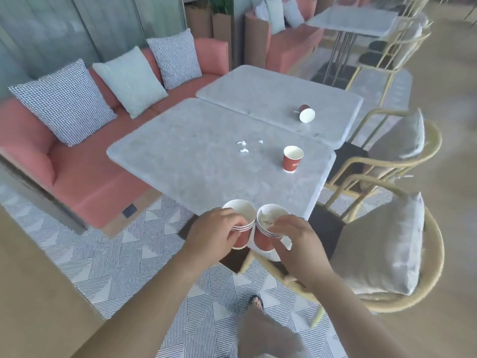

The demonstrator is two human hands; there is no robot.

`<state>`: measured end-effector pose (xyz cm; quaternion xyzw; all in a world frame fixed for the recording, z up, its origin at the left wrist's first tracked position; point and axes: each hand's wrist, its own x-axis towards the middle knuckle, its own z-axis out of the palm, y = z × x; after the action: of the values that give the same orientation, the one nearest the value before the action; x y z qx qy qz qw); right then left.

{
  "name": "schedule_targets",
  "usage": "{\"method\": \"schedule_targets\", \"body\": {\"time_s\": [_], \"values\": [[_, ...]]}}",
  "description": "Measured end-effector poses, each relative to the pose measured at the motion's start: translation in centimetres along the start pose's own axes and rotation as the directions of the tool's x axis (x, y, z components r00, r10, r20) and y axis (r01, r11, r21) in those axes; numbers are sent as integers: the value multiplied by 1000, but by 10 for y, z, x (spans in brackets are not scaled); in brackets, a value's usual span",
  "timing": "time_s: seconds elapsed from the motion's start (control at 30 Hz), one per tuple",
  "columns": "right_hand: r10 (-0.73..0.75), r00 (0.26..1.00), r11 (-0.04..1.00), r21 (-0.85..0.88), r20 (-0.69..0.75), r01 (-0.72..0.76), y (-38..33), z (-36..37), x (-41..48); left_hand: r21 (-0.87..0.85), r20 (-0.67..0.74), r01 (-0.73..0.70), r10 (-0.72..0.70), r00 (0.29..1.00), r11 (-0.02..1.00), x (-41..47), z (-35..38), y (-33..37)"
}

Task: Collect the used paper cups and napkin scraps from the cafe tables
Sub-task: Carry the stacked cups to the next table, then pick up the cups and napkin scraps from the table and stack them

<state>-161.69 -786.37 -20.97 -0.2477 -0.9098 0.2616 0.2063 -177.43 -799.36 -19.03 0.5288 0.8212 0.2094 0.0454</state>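
My left hand (215, 232) grips a red paper cup (241, 223) with a white inside, held at the near edge of the grey table (196, 161). My right hand (296, 244) holds a second red cup (265, 228) with crumpled napkin inside, touching the first cup. A third red cup (292, 158) stands upright on the same table, to the right. Small white napkin scraps (244, 147) lie near the table's middle. On the far table (271, 94) a fourth cup (306, 113) lies on its side.
A pink sofa (85, 171) with checked and plain cushions runs along the left. Gold-framed chairs (402, 254) with grey cushions stand at the right, close to my right arm. Another table (356, 20) stands at the back right. The floor has a striped pattern.
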Motion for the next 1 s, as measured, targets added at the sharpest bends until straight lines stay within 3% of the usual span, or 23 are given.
{"method": "schedule_targets", "body": {"time_s": [0.27,0.57,0.73,1.0], "values": [[52,997,998,22,61,-54,52,43,141,9,58,66,-67,996,998,131,23,-71],[145,977,984,-121,156,-127,112,73,252,31,200,68,-73,977,997,260,63,-114],[230,964,950,-245,131,-193,118,85,279,61,285,-30,12,959,998,299,84,-135],[427,896,886,-255,123,-387,128,114,289,61,381,-238,198,903,969,337,93,-166]]}}
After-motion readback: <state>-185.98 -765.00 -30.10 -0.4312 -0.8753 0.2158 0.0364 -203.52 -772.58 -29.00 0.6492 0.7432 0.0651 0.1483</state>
